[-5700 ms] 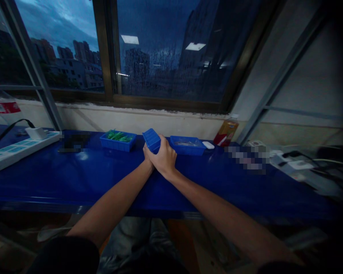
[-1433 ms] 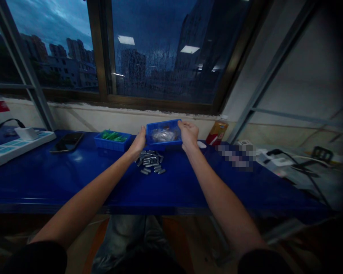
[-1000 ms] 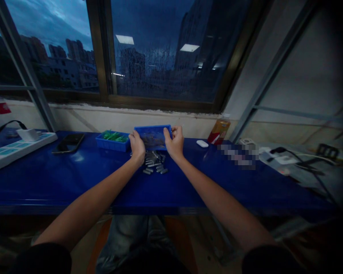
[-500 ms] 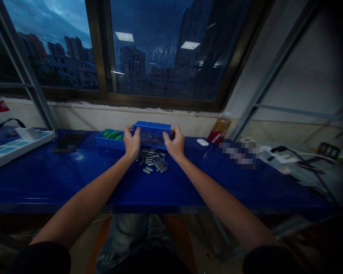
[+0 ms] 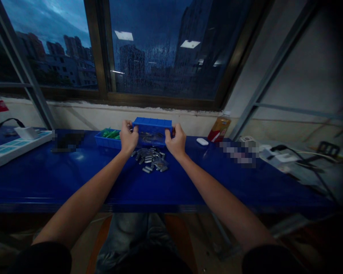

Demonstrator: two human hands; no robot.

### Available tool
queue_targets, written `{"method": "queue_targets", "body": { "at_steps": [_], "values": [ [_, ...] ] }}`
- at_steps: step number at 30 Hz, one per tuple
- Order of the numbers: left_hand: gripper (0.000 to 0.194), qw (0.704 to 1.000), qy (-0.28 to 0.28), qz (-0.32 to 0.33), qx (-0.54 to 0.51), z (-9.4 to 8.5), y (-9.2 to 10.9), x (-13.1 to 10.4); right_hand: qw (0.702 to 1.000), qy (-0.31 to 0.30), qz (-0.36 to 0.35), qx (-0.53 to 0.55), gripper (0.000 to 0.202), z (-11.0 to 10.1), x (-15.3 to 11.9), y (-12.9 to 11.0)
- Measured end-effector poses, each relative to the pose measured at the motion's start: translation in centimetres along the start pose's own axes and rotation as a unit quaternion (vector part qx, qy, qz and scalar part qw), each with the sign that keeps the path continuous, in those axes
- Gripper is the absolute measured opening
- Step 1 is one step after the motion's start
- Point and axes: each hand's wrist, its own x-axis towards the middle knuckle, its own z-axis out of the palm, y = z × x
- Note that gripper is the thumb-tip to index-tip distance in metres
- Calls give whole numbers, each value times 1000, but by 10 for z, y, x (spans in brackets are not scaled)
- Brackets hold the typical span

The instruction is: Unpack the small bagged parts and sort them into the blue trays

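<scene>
A blue bin [image 5: 153, 122] is held up between my two hands, tilted with its open side toward me. My left hand [image 5: 129, 137] grips its left end and my right hand [image 5: 175, 140] its right end, thumbs on the near side. Inside the bin lie items in clear plastic, too dim to make out. Just below it on the blue table, several small silvery cylinders [image 5: 148, 160] lie in a loose pile. Left of my left hand sits another blue bin [image 5: 108, 143] holding green pieces [image 5: 111, 133].
On the right stand a bottle [image 5: 219, 128] and a small white case [image 5: 202, 141], with cables and white adapters farther right. A white power strip [image 5: 20, 146] and a dark flat object [image 5: 70, 141] lie on the left of the blue table [image 5: 171, 194]. A window rises behind.
The held bin has risen slightly and its near opening shows a bit more. My left hand has shifted a little left and up. A few more cylinders show at the pile's left.
</scene>
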Motion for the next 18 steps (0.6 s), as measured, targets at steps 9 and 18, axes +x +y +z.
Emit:
{"method": "queue_targets", "body": {
  "at_steps": [9,18],
  "values": [
    [14,994,-2,74,83,-5,7,0,999,-2,-33,-18,11,-6,6,13],
    [14,994,18,82,68,-6,5,2,999,-29,-18,2,11,-4,4,12]
  ]
}}
